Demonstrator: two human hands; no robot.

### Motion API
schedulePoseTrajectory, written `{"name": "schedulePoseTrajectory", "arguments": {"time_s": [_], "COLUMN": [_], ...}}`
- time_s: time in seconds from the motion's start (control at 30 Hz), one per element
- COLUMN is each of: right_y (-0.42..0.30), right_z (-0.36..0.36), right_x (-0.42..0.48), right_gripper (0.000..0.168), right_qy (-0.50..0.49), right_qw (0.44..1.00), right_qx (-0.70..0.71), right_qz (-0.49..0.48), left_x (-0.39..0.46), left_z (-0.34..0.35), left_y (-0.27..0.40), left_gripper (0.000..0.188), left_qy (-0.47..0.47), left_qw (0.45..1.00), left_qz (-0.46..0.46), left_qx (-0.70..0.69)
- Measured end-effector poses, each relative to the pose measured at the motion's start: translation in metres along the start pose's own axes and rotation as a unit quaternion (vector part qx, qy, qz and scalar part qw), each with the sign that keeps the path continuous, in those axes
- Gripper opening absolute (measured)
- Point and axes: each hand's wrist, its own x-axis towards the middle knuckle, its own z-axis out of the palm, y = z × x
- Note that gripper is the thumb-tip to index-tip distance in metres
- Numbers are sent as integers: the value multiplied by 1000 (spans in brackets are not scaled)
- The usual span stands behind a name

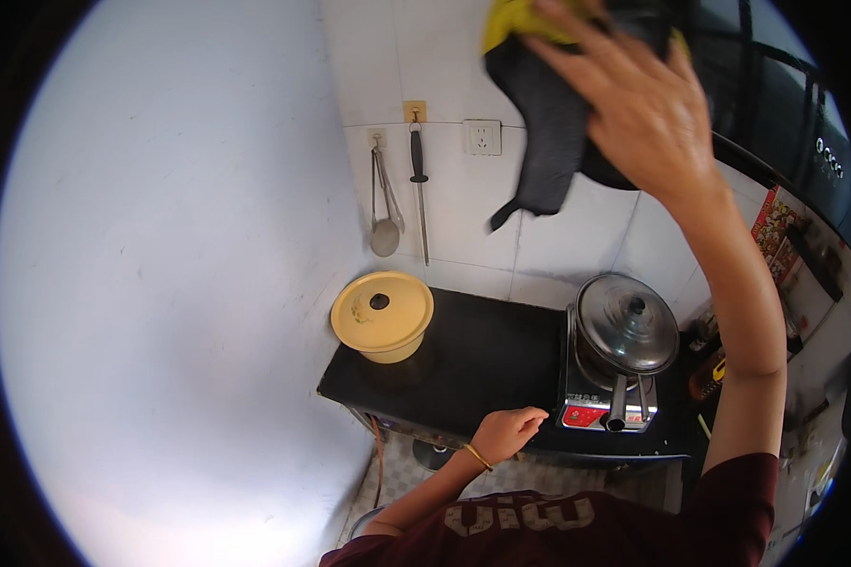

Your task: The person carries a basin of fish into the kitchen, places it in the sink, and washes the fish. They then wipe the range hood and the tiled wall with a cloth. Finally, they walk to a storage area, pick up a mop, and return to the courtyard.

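At the top of the head view, my raised right hand (645,106) is on a black-and-yellow fabric item (553,135). A dark flap with a small loop at its tip dangles from it below the fingers. Motion blurs both, and the hand hides part of the fabric. Low in the middle, my left hand (510,431) is at the front edge of the black countertop (496,354), fingers curled with nothing visible in them. A yellow bangle circles that wrist. Just right of it is a gas stove (581,417) bearing a lidded metal pot (627,329), its handle toward me.
A yellow lidded pot (383,312) occupies the counter's left end, beside the white wall (184,283). Metal tongs or a strainer (385,234) and a sharpening steel (420,177) hang near a wall socket (482,137). A dark glossy panel (787,99) overhangs the right; bottles (709,375) stand below.
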Motion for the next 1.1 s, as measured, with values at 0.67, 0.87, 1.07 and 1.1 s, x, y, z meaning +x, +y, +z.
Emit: {"name": "schedulePoseTrajectory", "arguments": {"time_s": [0.67, 0.87, 1.07, 1.1], "right_y": [-97, -163, -141, -132], "right_z": [49, 31, -9, -14], "right_x": [-46, -162, -197, -204], "right_gripper": [18, 44, 55, 54], "right_qy": [-117, -242, -293, -227], "right_qw": [876, 792, 724, 720], "right_qx": [446, 534, 580, 605], "right_qz": [143, 170, 232, 253], "left_x": [-4, 5, 22, 28], "left_z": [-32, -24, -1, -5], "left_y": [-1, 5, 22, 10], "left_gripper": [29, 47, 43, 38], "left_qy": [235, 125, 85, 83], "left_qw": [860, 670, 678, 641], "left_qz": [-45, 7, -3, 30], "left_qx": [-450, -732, -730, -762]}}
